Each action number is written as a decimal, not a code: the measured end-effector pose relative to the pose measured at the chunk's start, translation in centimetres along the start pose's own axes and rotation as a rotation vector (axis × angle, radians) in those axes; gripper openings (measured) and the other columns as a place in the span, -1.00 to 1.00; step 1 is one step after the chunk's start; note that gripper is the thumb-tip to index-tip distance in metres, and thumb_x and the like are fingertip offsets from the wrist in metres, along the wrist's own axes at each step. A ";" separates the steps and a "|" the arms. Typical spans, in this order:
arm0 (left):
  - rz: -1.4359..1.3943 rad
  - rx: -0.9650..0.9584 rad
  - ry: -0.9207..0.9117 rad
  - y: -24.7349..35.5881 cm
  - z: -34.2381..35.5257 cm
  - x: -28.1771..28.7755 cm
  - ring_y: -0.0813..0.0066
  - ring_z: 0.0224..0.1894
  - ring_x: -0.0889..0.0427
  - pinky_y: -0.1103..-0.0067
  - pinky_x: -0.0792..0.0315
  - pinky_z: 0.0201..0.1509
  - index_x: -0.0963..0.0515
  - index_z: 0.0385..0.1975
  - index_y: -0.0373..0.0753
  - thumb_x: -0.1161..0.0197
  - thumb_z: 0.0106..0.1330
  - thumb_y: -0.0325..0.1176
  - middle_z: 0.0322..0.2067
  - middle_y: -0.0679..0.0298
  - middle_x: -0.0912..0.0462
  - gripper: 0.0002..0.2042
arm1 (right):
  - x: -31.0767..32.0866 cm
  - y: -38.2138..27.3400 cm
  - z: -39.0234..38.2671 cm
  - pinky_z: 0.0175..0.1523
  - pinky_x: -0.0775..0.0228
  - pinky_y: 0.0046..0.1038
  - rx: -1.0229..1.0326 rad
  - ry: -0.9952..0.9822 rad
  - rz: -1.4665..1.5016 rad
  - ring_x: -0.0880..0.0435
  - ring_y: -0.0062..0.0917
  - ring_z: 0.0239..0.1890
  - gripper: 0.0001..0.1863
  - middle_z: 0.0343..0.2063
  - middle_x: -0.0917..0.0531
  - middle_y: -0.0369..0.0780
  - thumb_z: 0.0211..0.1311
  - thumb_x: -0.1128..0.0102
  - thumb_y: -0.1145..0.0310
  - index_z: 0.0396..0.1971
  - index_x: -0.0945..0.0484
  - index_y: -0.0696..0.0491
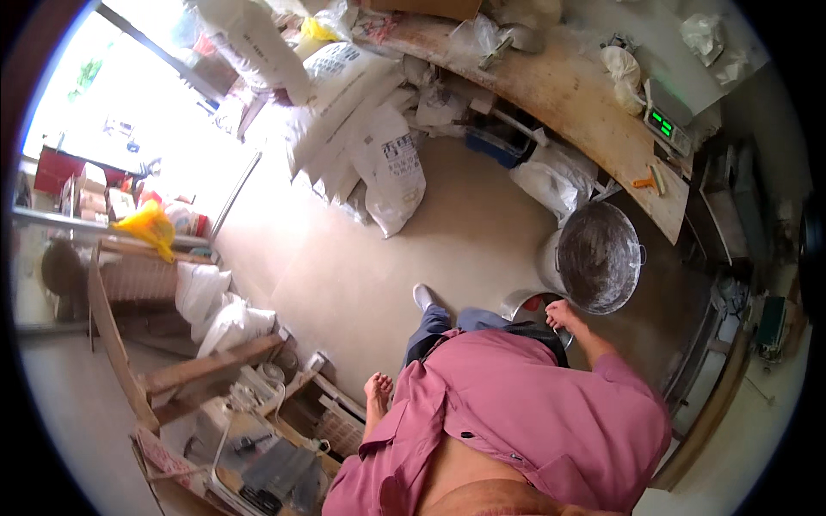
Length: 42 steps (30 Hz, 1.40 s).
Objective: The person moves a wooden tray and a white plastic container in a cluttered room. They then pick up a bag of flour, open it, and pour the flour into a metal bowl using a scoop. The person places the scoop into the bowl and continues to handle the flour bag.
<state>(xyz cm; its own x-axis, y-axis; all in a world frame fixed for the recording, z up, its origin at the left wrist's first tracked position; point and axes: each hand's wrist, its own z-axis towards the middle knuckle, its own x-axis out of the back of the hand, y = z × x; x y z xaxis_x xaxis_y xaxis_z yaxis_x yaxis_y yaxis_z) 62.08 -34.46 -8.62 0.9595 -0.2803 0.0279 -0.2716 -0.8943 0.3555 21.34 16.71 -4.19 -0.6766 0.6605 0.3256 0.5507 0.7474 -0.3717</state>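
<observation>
My right hand (561, 316) is closed on the handle of a shiny metal bucket (516, 304) beside my right leg. My body covers much of that bucket, and a bit of something red (532, 303) shows at its opening. Just beyond it on the floor stands a large round metal tub (600, 258), its inside coated with whitish residue. On the other side, my left hand (379, 387) hangs by my hip with curled fingers and nothing visible in it.
White printed sacks (391, 168) are piled ahead. A long wooden worktop (516, 77) curves along the right, bearing a digital scale (667, 120) and an orange-handled scraper (650, 181). At left are a wooden frame (211, 365), white bags (232, 325) and a yellow plastic bag (148, 228).
</observation>
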 end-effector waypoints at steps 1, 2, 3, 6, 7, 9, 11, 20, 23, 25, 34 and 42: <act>-0.020 0.018 -0.055 2.9 2.7 -0.9 0.21 -0.47 -0.61 0.36 -0.52 -0.38 -0.47 -0.14 -0.22 -0.14 0.32 -0.27 -0.45 0.18 -0.60 -0.79 | -0.1 -1.3 -0.4 -0.55 -0.48 -0.52 0.026 0.000 0.052 -0.62 -0.55 -0.59 -0.74 -0.51 -0.68 -0.19 0.25 -0.05 0.41 -0.09 -0.58 0.10; -0.050 0.037 -0.110 5.1 4.6 -1.8 0.20 -0.47 -0.61 0.36 -0.52 -0.37 -0.47 -0.14 -0.23 -0.14 0.31 -0.26 -0.44 0.18 -0.60 -0.78 | -0.3 -2.8 -0.7 -0.51 -0.50 -0.52 0.055 0.001 0.095 -0.63 -0.55 -0.56 -0.72 -0.49 -0.68 -0.19 0.25 -0.06 0.41 -0.08 -0.58 0.11; 0.058 -0.002 -0.107 8.2 5.7 -4.9 0.21 -0.46 -0.61 0.37 -0.52 -0.37 -0.47 -0.15 -0.22 -0.16 0.30 -0.24 -0.43 0.18 -0.60 -0.77 | -0.3 -3.9 -0.9 -0.46 -0.52 -0.51 0.094 -0.031 0.156 -0.64 -0.54 -0.53 -0.71 -0.49 -0.67 -0.20 0.23 -0.07 0.41 -0.07 -0.58 0.12; 0.333 -0.113 -0.196 20.0 8.7 -16.5 0.22 -0.26 -0.66 0.36 -0.53 -0.20 -0.49 -0.02 -0.20 -0.12 0.34 -0.19 -0.32 0.18 -0.62 -0.69 | 0.0 -7.5 0.1 -0.48 -0.46 -0.49 0.243 0.030 0.075 -0.61 -0.57 -0.52 -0.73 -0.54 -0.63 -0.26 0.23 -0.08 0.41 -0.12 -0.61 0.13; 0.375 -0.166 -0.258 23.4 9.4 -21.0 0.29 -0.32 -0.66 0.42 -0.52 -0.28 -0.48 -0.08 -0.20 -0.16 0.31 -0.19 -0.35 0.21 -0.62 -0.71 | 0.2 -7.1 1.8 -0.50 -0.40 -0.48 0.165 0.053 0.169 -0.57 -0.56 -0.56 -0.76 -0.56 -0.61 -0.27 0.21 -0.10 0.40 -0.17 -0.63 0.15; 0.469 -0.286 -0.318 29.9 10.1 -30.2 0.38 -0.37 -0.67 0.48 -0.52 -0.35 -0.47 -0.13 -0.19 -0.21 0.28 -0.18 -0.38 0.25 -0.62 -0.72 | 1.0 -8.4 4.3 -0.50 -0.38 -0.48 0.195 0.104 0.231 -0.55 -0.56 -0.57 -0.78 -0.57 -0.60 -0.28 0.20 -0.12 0.41 -0.22 -0.65 0.13; 0.534 -0.397 -0.369 36.1 9.6 -40.0 0.39 -0.36 -0.67 0.51 -0.52 -0.34 -0.48 -0.09 -0.19 -0.20 0.31 -0.16 -0.36 0.26 -0.63 -0.70 | 3.0 -10.1 7.6 -0.50 -0.38 -0.47 0.175 0.115 0.221 -0.54 -0.56 -0.58 -0.81 -0.58 -0.60 -0.27 0.19 -0.13 0.41 -0.26 -0.66 0.12; 0.320 -0.581 -0.575 52.5 5.0 -68.4 0.30 -0.16 -0.68 0.48 -0.52 -0.18 -0.46 0.08 -0.21 -0.07 0.42 -0.15 -0.13 0.17 -0.64 -0.65 | 20.3 -22.1 22.6 -0.55 -0.44 -0.49 0.258 0.101 0.254 -0.57 -0.57 -0.60 -0.83 -0.57 -0.61 -0.23 0.23 -0.07 0.42 -0.27 -0.63 0.09; 0.268 -0.627 -0.578 57.9 4.3 -72.8 0.27 -0.07 -0.65 0.48 -0.52 -0.12 -0.37 0.18 -0.21 0.01 0.44 -0.11 0.00 0.11 -0.61 -0.58 | 27.4 -33.5 23.1 -0.55 -0.46 -0.54 0.158 0.095 0.326 -0.57 -0.58 -0.62 -0.70 -0.55 -0.63 -0.20 0.25 0.02 0.46 -0.04 -0.54 0.14; 0.209 -0.647 -0.558 62.7 3.7 -76.2 0.26 -0.05 -0.64 0.45 -0.51 -0.09 -0.33 0.22 -0.21 0.05 0.46 -0.09 0.05 0.10 -0.58 -0.55 | 31.1 -38.8 24.9 -0.55 -0.45 -0.54 0.195 0.151 0.310 -0.58 -0.56 -0.61 -0.71 -0.54 -0.64 -0.18 0.27 -0.01 0.43 -0.05 -0.54 0.14; -0.035 -0.748 -0.500 90.2 7.3 -88.7 -0.17 0.12 -0.46 0.06 -0.45 0.10 -0.20 0.28 -0.12 -0.20 0.28 0.09 0.26 -0.06 -0.30 -0.33 | 33.8 -52.2 30.8 -0.47 -0.47 -0.50 0.204 0.010 0.240 -0.61 -0.56 -0.54 -0.75 -0.49 -0.64 -0.20 0.32 -0.03 0.41 -0.08 -0.57 0.13; 0.105 -0.675 -0.282 111.3 12.3 -102.5 -0.60 0.31 -0.04 -0.22 -0.35 0.08 -0.02 0.44 0.13 -0.28 0.11 0.24 0.42 -0.15 0.12 -0.09 | 31.6 -60.2 30.3 -0.51 -0.48 -0.51 -0.017 0.087 0.244 -0.62 -0.56 -0.57 -0.75 -0.51 -0.66 -0.17 0.32 -0.06 0.39 -0.08 -0.57 0.14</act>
<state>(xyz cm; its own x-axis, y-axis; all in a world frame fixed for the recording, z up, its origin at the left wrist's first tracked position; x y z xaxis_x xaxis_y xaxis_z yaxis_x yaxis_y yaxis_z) -67.45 -109.53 16.56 0.8508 -0.5127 -0.1152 -0.1689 -0.4743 0.8640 -48.05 -9.57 2.10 -0.4782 0.8246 0.3022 0.7009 0.5657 -0.4344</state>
